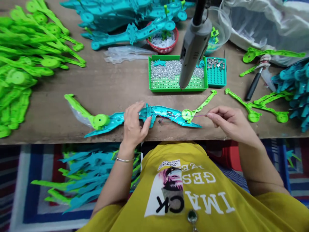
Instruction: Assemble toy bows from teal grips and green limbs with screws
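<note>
A teal plastic bow-shaped part (166, 112) lies across the table near its front edge, with a green arm (80, 111) at its left end and another green arm (204, 104) at its right. My left hand (135, 124) rests on the teal part just left of its middle, fingers over it and thumb apart. To the right, my right hand (229, 121) is closed in a pinch on a thin dark thread (199, 115), which runs left over the round green hub along the teal part. A small dark piece with wires (160, 121) sits below the middle.
A grey electric screwdriver (193, 48) hangs above a green tray (178, 89) of screws. Green parts (24, 64) are heaped at left, teal parts (135, 16) behind. A black-handled tool (253, 87), a small teal tray (217, 82) and more green arms (265, 104) are at right.
</note>
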{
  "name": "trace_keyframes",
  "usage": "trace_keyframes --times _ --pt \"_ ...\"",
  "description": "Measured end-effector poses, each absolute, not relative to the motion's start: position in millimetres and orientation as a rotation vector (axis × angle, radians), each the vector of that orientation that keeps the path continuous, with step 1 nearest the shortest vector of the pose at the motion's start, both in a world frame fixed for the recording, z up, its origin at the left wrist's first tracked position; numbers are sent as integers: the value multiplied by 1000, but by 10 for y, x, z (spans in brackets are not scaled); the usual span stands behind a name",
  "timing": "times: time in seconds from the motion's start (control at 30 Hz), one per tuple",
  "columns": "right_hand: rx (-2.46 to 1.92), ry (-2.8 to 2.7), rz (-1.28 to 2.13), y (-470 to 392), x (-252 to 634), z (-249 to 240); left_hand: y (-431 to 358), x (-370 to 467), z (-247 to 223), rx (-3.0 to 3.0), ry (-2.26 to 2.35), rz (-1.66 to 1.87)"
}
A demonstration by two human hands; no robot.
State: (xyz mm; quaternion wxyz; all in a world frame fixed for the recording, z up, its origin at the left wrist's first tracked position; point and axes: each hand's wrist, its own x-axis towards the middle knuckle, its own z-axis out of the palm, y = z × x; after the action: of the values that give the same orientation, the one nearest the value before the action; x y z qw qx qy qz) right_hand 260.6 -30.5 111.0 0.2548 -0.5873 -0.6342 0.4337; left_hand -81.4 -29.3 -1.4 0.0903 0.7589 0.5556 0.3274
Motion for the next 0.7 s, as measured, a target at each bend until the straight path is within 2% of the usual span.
trace_keyframes --times 0.1,0.17,0.37,0.6,0.7 --pt "-1532 -1749 1082 -177 2498 1104 -485 -484 134 2158 1676 1292" --pt "-1478 -1820 1119 -119 2406 1131 -617 -180 245 2182 1477 1375" --pt "-1339 -2064 1289 -80 2276 1221 -522 356 472 2421 1218 1263" --pt "-1448 -1989 1398 102 2800 831 1 71 597 2553 1419 1110" --pt "-1538 -2054 1326 135 2972 635 131 56 591 2526 1544 1005"
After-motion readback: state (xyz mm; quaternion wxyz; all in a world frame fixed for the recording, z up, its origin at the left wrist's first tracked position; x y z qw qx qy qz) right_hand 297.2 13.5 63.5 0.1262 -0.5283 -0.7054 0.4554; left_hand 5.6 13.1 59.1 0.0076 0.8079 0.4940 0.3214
